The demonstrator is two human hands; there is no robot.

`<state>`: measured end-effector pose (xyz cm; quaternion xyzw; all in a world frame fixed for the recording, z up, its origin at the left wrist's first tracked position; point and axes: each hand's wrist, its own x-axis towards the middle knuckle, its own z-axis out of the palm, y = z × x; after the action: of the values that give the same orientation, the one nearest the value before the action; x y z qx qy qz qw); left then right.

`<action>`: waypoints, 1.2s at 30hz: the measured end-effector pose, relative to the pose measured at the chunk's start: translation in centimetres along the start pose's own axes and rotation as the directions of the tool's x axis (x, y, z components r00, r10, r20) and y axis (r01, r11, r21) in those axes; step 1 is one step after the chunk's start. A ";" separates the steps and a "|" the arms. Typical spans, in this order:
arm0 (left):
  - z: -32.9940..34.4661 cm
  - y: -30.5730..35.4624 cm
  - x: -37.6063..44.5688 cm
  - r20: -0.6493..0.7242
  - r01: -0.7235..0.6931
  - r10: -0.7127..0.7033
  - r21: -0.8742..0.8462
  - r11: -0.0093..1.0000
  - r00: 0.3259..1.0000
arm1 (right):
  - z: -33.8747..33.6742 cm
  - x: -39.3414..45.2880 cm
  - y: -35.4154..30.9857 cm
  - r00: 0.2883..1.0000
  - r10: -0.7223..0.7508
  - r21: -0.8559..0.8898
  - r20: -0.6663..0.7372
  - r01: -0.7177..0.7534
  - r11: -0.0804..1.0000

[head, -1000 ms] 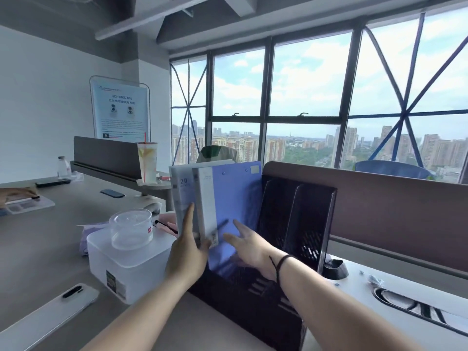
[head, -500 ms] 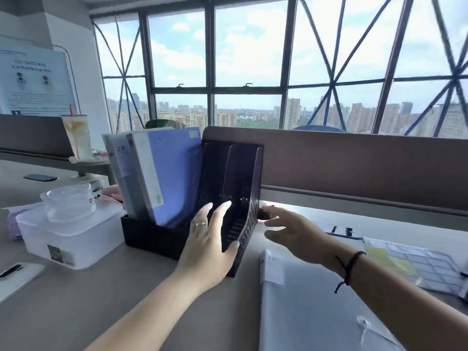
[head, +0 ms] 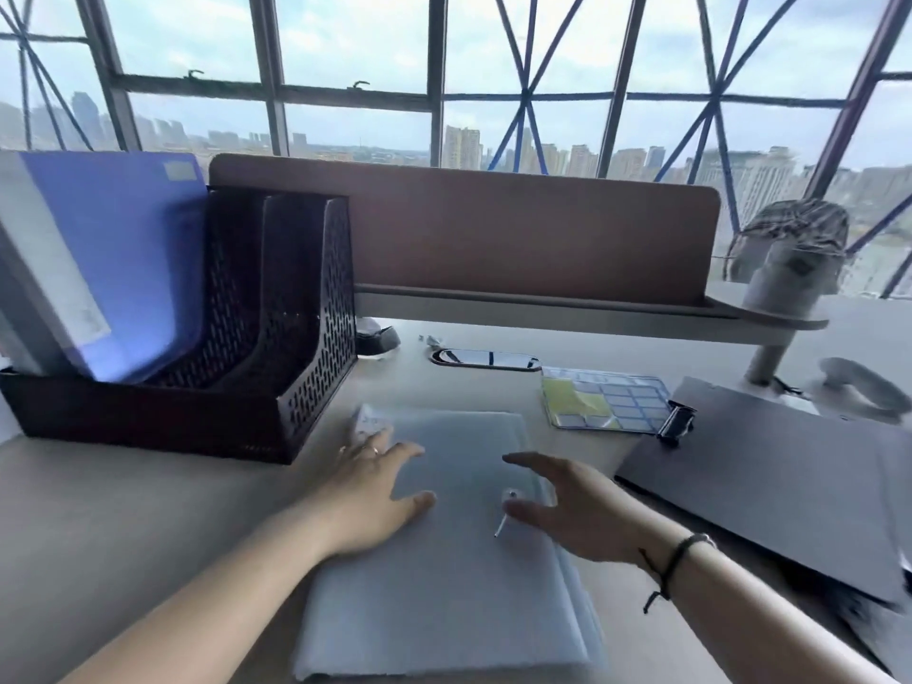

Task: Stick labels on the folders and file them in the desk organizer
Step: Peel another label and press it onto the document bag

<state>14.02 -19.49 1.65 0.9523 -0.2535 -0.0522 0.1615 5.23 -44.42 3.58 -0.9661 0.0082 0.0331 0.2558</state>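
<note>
Now both hands sit over a pale translucent folder that lies flat on the desk, in front of the person. The left hand rests on the folder's left part with fingers spread and nearly straight, a ring on one finger, gripping nothing. The right hand is above the folder's right edge, fingers loosely extended and thumb apart, also holding nothing; whether it touches the sheet cannot be told. A cord circles the right wrist. A small white label sits at the folder's far left corner, its writing too blurred to read.

To the left stands a dark mesh organizer. A blue folder leans in its left compartment with a pale one just beside it; the two compartments to the right hold nothing visible. The blue folder carries a small tag near its top corner and a white strip down its spine, neither readable.

A label sheet with blue-bordered blanks and a yellow-green patch lies beyond the right hand, beside a black binder clip on a dark board.
</note>
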 end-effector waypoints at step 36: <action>0.7 5.8 0.3 0.143 -0.116 0.080 0.264 0.957 0.986 | -1.2 -8.4 2.1 0.992 -0.109 -0.299 0.060 0.122 0.946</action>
<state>11.44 -24.59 2.96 0.9463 -0.3151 -0.0714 0.0147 -3.11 -46.86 4.16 -0.9918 -0.0588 0.0395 0.1068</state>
